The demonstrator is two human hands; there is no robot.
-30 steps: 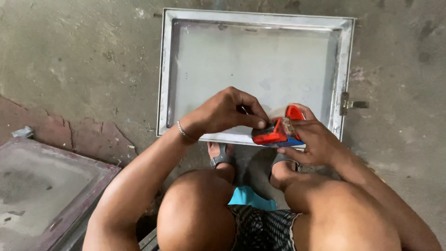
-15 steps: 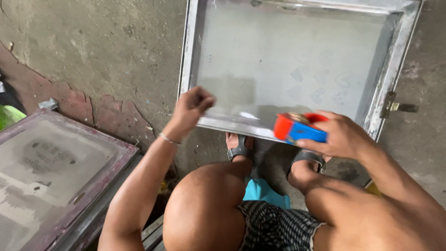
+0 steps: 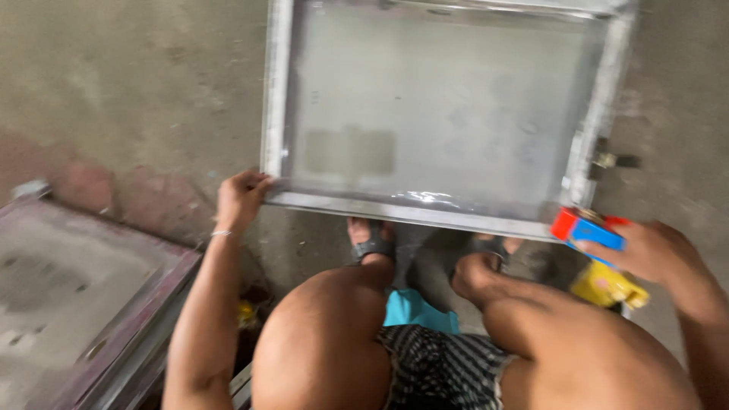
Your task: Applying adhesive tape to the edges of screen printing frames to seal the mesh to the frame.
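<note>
A metal-framed screen point(image 3: 275, 91) with pale grey mesh lies flat on the concrete floor in front of my knees. My left hand point(image 3: 239, 199) grips its near left corner. My right hand point(image 3: 645, 250) holds a red and blue tape dispenser point(image 3: 586, 228) just off the frame's near right corner. A strip of clear tape shines along the near edge of the frame. My sandalled feet sit just below that edge.
A second screen with a dark reddish frame point(image 3: 144, 304) lies at the lower left. A yellow object point(image 3: 607, 287) sits on the floor under my right hand. A small metal latch point(image 3: 611, 161) sticks out from the frame's right side.
My left hand has slid left along the near edge to the frame's corner. My right hand has carried the tape dispenser rightward, off the frame. The view has shifted.
</note>
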